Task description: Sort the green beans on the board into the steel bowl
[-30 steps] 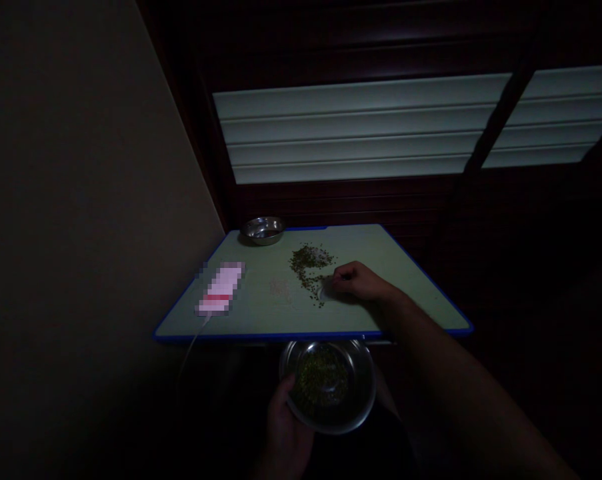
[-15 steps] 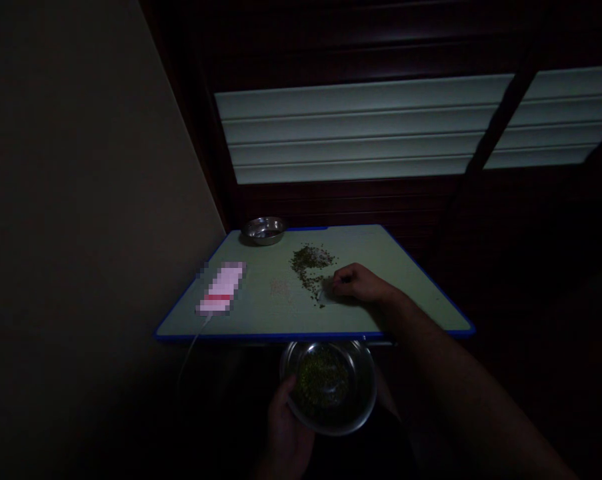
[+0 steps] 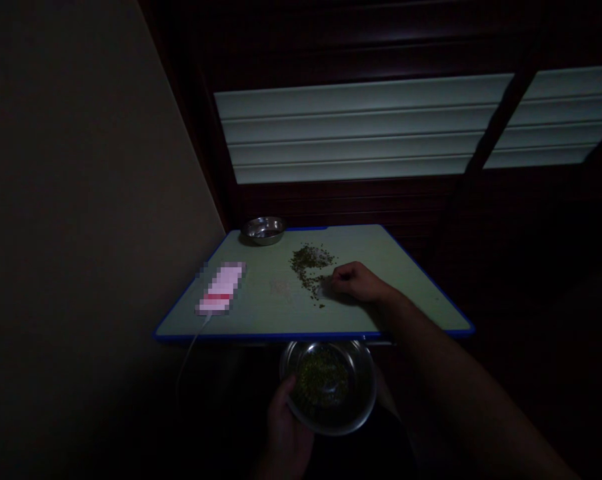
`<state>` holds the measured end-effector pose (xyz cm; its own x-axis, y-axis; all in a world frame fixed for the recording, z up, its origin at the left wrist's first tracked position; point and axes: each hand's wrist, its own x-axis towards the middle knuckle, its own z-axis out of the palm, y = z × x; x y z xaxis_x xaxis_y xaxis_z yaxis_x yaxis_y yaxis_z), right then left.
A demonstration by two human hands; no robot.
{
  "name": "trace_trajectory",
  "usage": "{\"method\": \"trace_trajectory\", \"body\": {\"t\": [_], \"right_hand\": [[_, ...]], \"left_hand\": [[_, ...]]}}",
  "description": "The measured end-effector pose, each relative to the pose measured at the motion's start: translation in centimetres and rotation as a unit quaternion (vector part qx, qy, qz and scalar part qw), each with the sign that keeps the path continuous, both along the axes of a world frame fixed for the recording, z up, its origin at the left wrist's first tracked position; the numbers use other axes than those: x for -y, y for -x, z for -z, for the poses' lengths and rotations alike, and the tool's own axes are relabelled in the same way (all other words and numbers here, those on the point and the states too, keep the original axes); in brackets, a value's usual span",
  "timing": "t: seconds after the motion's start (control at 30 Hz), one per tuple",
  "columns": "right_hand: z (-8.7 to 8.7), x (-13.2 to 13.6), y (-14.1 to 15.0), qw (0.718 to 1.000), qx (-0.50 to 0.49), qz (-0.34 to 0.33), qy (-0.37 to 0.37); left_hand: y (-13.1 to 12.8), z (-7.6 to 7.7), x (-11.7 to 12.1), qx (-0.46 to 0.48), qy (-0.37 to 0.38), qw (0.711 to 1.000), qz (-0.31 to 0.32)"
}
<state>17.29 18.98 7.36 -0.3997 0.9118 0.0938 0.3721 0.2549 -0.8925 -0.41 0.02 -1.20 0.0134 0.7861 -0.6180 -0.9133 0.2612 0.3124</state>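
Observation:
My left hand [image 3: 288, 423] grips the left rim of a shiny metal bowl [image 3: 363, 400], thumb over the edge. The bowl is below the table's near edge, with small green grains or beans [image 3: 323, 380] inside. My right hand [image 3: 358, 281] rests low over the table, fingers pinched around what looks like a thin pale piece [image 3: 325, 288]; its kind is too dim to tell. Just left of those fingers, a scattered patch of small dark green-brown grains [image 3: 308, 260] lies on the pale table [image 3: 395, 260], with a thin trail curving toward me.
A smaller metal bowl [image 3: 264, 231] stands at the table's back left corner. A pixelated pink phone-like object [image 3: 222, 288] lies at the left, its white cable [image 3: 189, 350] hanging over the near edge. A wall rises on the left; dark slatted panels stand behind.
The pale piece at my right fingertips has shifted slightly away from me, beside the grain trail. My left hand and the bowl it holds have stayed in place.

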Motion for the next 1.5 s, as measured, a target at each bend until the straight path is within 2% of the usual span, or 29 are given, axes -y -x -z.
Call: {"method": "trace_trajectory", "body": {"t": [0.2,0.47,0.77,1.03,1.23,1.5], "right_hand": [[-0.2,0.2,0.1,1.000,0.001,-0.014,0.019],[0.4,-0.2,0.4,0.999,-0.012,-0.006,-0.030],[0.3,0.0,0.2,1.000,0.006,-0.012,-0.001],[0.3,-0.1,0.5,0.999,0.003,-0.009,-0.041],[0.7,-0.3,0.7,0.999,0.012,-0.003,-0.050],[0.1,-0.1,1.1,0.999,0.017,-0.017,-0.034]], "left_hand": [[-0.1,-0.4,0.0,0.007,0.007,1.000,-0.006],[-0.1,0.0,-0.1,0.005,-0.001,1.000,0.003],[0.0,0.0,-0.1,-0.004,-0.007,1.000,0.011],[-0.2,-0.2,0.0,-0.011,-0.008,1.000,0.008],[-0.2,0.3,0.0,0.002,-0.014,1.000,0.011],[-0.4,0.9,0.1,0.002,-0.017,1.000,0.003]]}}
